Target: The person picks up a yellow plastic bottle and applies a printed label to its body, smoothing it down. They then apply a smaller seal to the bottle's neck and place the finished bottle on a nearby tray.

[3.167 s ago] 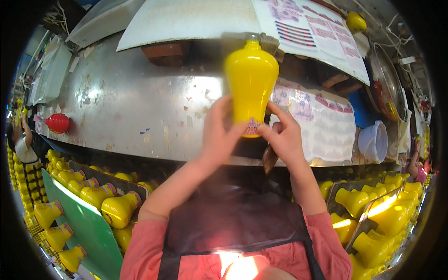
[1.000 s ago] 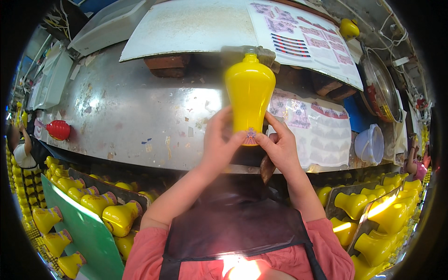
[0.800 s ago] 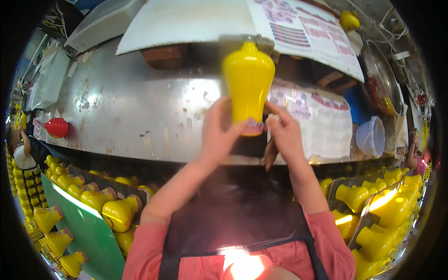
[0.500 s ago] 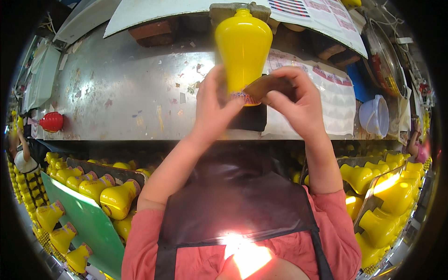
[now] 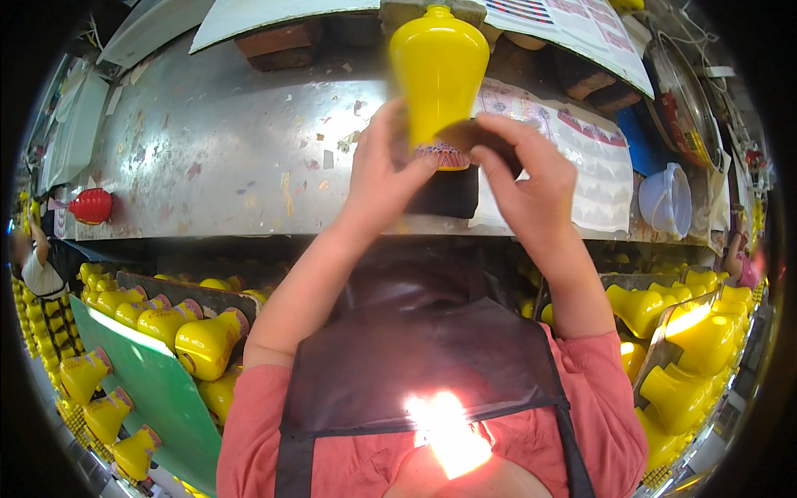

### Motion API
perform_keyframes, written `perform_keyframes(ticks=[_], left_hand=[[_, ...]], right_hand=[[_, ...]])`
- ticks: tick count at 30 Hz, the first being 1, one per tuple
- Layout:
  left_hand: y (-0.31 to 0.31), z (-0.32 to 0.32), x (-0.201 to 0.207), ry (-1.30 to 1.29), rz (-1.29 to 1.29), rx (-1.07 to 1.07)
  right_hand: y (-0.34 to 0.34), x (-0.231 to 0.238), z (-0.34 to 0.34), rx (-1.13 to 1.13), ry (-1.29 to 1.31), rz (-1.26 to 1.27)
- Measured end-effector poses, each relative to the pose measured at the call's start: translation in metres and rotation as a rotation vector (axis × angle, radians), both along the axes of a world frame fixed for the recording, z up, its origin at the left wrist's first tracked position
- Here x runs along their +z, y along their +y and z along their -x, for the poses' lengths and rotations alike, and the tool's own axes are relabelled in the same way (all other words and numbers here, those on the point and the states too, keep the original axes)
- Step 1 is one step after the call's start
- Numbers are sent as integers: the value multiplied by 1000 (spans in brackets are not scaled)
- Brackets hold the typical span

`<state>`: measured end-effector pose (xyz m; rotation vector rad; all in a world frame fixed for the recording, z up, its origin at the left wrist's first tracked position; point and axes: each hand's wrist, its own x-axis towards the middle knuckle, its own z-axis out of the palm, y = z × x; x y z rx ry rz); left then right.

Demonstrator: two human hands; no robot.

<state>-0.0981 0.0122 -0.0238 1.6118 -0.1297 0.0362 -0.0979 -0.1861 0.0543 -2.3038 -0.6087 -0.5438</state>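
A glossy yellow vase (image 5: 438, 75) lies with its narrow neck away from me and its base toward me. Around its base runs a patterned band (image 5: 444, 155) in red and blue. My left hand (image 5: 382, 174) is closed against the vase's left side, its thumb on the band. In my right hand (image 5: 535, 166) is a thin dark brown flat piece (image 5: 465, 133), like a scraper, pinched between thumb and fingers. That piece meets the vase just above the band on the right. Beneath the base lies a black cloth or pad (image 5: 448, 197).
A grey block (image 5: 403, 12) supports the neck. Printed pattern sheets (image 5: 589, 174) lie to the right, near a pale bucket (image 5: 666, 202). A red ribbed container (image 5: 91, 206) stands at left. Yellow vases (image 5: 206, 342) fill racks on both sides below the table, beside a green board (image 5: 149, 390).
The flat piece has turned in my right hand, and more of the patterned band shows. My left hand keeps its place on the vase. The whole view has shifted slightly.
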Motion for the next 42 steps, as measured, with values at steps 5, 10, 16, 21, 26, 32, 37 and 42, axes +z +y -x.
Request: perform_keyframes(ticks=[5, 10, 16, 21, 26, 32, 37, 42], left_hand=[[5, 1, 3, 3, -81, -40], [20, -4, 6, 24, -108, -72], [33, -10, 12, 32, -196, -72], [37, -13, 17, -238, -448, 106], [26, 4, 26, -550, -797, 455], [-2, 51, 24, -482, -785, 250], [-7, 60, 15, -444, -807, 214], [-8, 61, 8, -440, -787, 193]], right_hand=[[-7, -22, 1, -232, 86, -170], [-24, -23, 2, -239, 717, -682], [-22, -40, -2, -16, 637, -396], [-20, -45, -2, -177, 612, -172], [-18, -31, 14, -365, 443, -114], [-5, -39, 27, -271, 242, 27], [-6, -51, 21, -245, -8, 130], [-21, -55, 17, -349, -104, 303]])
